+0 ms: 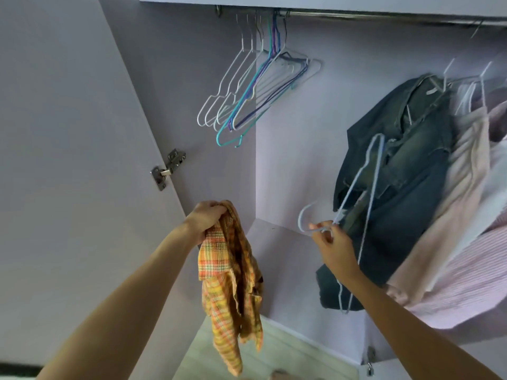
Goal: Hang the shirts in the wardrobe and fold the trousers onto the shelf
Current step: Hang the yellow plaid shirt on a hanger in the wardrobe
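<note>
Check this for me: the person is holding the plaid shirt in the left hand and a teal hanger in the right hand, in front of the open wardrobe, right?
Not quite. The hanger pinched in the right hand is pale, whitish blue, not teal; the teal one hangs on the rail with the other empty hangers. The rest holds: the left hand grips the plaid shirt before the open wardrobe, as the head view shows.

Both arms raised; left hand [204, 215] fisted gripping, right hand [330, 242] pinching with fingertips.
</note>
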A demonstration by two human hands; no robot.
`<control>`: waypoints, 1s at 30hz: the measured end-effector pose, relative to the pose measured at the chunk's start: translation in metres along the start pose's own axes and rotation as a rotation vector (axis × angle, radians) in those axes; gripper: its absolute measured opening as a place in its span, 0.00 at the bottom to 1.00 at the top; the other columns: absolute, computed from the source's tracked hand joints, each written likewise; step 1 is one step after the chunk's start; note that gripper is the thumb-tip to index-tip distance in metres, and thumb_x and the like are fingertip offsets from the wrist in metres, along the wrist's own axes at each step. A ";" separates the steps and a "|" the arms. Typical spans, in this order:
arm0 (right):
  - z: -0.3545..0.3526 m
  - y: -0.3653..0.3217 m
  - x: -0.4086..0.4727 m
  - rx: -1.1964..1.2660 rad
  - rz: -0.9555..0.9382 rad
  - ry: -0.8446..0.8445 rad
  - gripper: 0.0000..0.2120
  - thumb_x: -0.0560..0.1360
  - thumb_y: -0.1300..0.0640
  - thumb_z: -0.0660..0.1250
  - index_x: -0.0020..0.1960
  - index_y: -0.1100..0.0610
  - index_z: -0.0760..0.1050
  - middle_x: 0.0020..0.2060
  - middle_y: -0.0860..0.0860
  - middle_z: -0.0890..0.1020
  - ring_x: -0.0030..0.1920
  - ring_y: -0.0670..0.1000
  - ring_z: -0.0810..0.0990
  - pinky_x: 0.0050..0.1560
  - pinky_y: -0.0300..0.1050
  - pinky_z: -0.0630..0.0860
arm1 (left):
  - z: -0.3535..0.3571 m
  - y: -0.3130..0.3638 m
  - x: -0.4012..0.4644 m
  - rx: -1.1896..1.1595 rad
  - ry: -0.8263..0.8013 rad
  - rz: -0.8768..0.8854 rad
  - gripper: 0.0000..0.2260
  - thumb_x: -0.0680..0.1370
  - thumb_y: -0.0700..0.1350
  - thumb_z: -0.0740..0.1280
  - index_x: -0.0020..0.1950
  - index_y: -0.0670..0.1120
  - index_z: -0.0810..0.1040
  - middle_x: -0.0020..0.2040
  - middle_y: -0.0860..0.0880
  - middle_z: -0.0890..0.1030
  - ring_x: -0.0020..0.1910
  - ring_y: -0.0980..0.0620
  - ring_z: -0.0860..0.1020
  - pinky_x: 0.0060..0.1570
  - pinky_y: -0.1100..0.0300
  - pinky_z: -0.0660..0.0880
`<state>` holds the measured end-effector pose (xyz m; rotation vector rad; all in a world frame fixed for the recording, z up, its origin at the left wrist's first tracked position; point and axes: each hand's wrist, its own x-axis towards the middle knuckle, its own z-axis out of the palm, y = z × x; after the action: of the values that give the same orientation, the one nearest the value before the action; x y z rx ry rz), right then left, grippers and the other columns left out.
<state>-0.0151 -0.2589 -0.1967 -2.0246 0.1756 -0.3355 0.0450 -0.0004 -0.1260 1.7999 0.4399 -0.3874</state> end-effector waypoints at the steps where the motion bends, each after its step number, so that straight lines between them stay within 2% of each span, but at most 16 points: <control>1: 0.000 -0.001 -0.001 0.018 0.023 0.037 0.11 0.78 0.54 0.62 0.39 0.57 0.74 0.25 0.49 0.70 0.28 0.48 0.67 0.36 0.49 0.69 | 0.000 -0.001 0.001 0.025 0.011 0.022 0.06 0.79 0.40 0.59 0.52 0.44 0.75 0.43 0.44 0.79 0.44 0.46 0.79 0.48 0.54 0.77; 3: -0.001 -0.004 -0.001 0.043 0.074 0.096 0.16 0.79 0.51 0.57 0.35 0.52 0.73 0.23 0.45 0.70 0.28 0.47 0.68 0.36 0.47 0.69 | 0.000 -0.002 0.002 0.142 0.060 0.081 0.07 0.79 0.42 0.59 0.52 0.47 0.76 0.41 0.49 0.78 0.41 0.50 0.77 0.47 0.56 0.74; 4: -0.002 -0.007 -0.001 0.023 0.080 0.117 0.16 0.80 0.50 0.57 0.35 0.49 0.73 0.24 0.43 0.71 0.29 0.46 0.70 0.37 0.45 0.70 | -0.002 -0.002 0.003 0.229 0.097 0.112 0.09 0.79 0.43 0.58 0.54 0.46 0.77 0.42 0.49 0.78 0.43 0.50 0.76 0.49 0.57 0.72; 6: -0.003 -0.010 0.000 -0.012 0.054 0.150 0.15 0.80 0.53 0.56 0.37 0.52 0.75 0.27 0.44 0.74 0.31 0.49 0.72 0.40 0.46 0.70 | -0.006 -0.004 0.004 0.525 0.180 0.161 0.13 0.80 0.45 0.56 0.57 0.47 0.78 0.47 0.46 0.77 0.54 0.44 0.73 0.59 0.53 0.69; 7: -0.003 -0.012 0.001 0.013 0.049 0.172 0.15 0.80 0.55 0.56 0.38 0.56 0.75 0.28 0.46 0.74 0.33 0.52 0.72 0.41 0.48 0.71 | -0.009 -0.004 0.004 0.626 0.205 0.180 0.14 0.80 0.45 0.55 0.57 0.47 0.78 0.49 0.44 0.77 0.56 0.43 0.71 0.60 0.52 0.68; 9: -0.005 -0.015 0.002 0.142 0.056 0.208 0.14 0.80 0.58 0.56 0.38 0.61 0.71 0.28 0.51 0.71 0.34 0.53 0.69 0.42 0.54 0.70 | -0.014 -0.003 0.006 0.606 0.188 0.191 0.13 0.80 0.45 0.56 0.56 0.46 0.78 0.49 0.43 0.78 0.50 0.44 0.73 0.52 0.55 0.70; 10: -0.005 -0.017 0.003 0.235 0.060 0.209 0.15 0.80 0.60 0.56 0.36 0.60 0.68 0.27 0.51 0.68 0.33 0.51 0.67 0.40 0.53 0.68 | -0.016 -0.002 0.006 0.499 0.154 0.185 0.12 0.80 0.43 0.57 0.57 0.45 0.78 0.48 0.43 0.78 0.45 0.45 0.74 0.47 0.54 0.71; 12: -0.005 -0.020 0.003 0.397 0.074 0.186 0.18 0.81 0.61 0.55 0.32 0.55 0.61 0.26 0.48 0.63 0.29 0.44 0.62 0.35 0.48 0.62 | -0.021 0.000 0.004 0.269 0.129 0.135 0.12 0.79 0.41 0.58 0.57 0.43 0.79 0.42 0.44 0.78 0.37 0.46 0.75 0.40 0.54 0.75; 14: -0.004 -0.022 0.006 0.421 0.059 0.160 0.19 0.81 0.62 0.55 0.31 0.54 0.59 0.25 0.43 0.61 0.28 0.42 0.60 0.34 0.47 0.59 | -0.026 0.003 0.004 0.284 0.160 0.170 0.11 0.79 0.41 0.58 0.54 0.44 0.79 0.40 0.45 0.77 0.35 0.47 0.74 0.35 0.58 0.72; 16: -0.001 -0.025 0.009 0.291 0.005 0.147 0.20 0.80 0.63 0.56 0.30 0.54 0.60 0.24 0.46 0.63 0.30 0.48 0.62 0.35 0.53 0.62 | -0.031 0.009 0.001 0.514 0.207 0.269 0.09 0.78 0.44 0.60 0.48 0.46 0.80 0.42 0.44 0.78 0.42 0.44 0.75 0.40 0.59 0.68; 18: 0.003 -0.029 0.012 0.094 -0.074 0.144 0.19 0.79 0.63 0.58 0.30 0.57 0.63 0.24 0.53 0.66 0.31 0.54 0.65 0.36 0.54 0.64 | -0.034 0.019 -0.003 0.728 0.291 0.363 0.08 0.77 0.48 0.61 0.43 0.48 0.78 0.44 0.43 0.80 0.45 0.41 0.76 0.42 0.57 0.69; 20: 0.009 -0.035 0.014 -0.109 -0.189 0.183 0.16 0.78 0.62 0.60 0.32 0.65 0.69 0.23 0.60 0.71 0.29 0.55 0.67 0.34 0.49 0.64 | -0.036 0.029 -0.008 0.927 0.434 0.425 0.10 0.76 0.54 0.62 0.46 0.50 0.79 0.47 0.43 0.81 0.48 0.39 0.77 0.44 0.54 0.71; 22: 0.015 -0.041 0.016 -0.225 -0.303 0.252 0.16 0.75 0.61 0.60 0.33 0.69 0.72 0.22 0.62 0.72 0.24 0.56 0.68 0.31 0.46 0.64 | -0.036 0.036 -0.013 1.097 0.559 0.499 0.12 0.76 0.55 0.61 0.53 0.52 0.78 0.49 0.44 0.82 0.50 0.40 0.78 0.44 0.55 0.70; 24: 0.022 -0.048 0.018 -0.259 -0.385 0.268 0.16 0.75 0.60 0.60 0.33 0.69 0.73 0.20 0.61 0.72 0.21 0.59 0.70 0.29 0.44 0.64 | -0.035 0.041 -0.019 1.120 0.613 0.555 0.13 0.77 0.55 0.61 0.56 0.50 0.77 0.49 0.44 0.82 0.49 0.40 0.78 0.41 0.56 0.68; 27: 0.037 -0.057 0.018 -0.344 -0.538 0.191 0.19 0.75 0.54 0.59 0.32 0.66 0.74 0.19 0.58 0.72 0.19 0.59 0.71 0.23 0.42 0.65 | -0.033 0.047 -0.027 0.983 0.590 0.572 0.12 0.76 0.51 0.63 0.55 0.48 0.78 0.49 0.43 0.82 0.49 0.39 0.77 0.44 0.54 0.70; 30: 0.055 -0.068 0.012 -0.447 -0.638 0.094 0.13 0.71 0.57 0.66 0.30 0.64 0.74 0.18 0.55 0.72 0.17 0.57 0.71 0.20 0.39 0.64 | -0.031 0.056 -0.035 0.799 0.525 0.546 0.09 0.74 0.44 0.65 0.53 0.48 0.79 0.49 0.43 0.82 0.51 0.39 0.77 0.48 0.53 0.72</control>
<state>0.0121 -0.1838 -0.1580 -2.4757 -0.3826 -0.8509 0.0425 0.0128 -0.0542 2.7091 0.1201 0.3658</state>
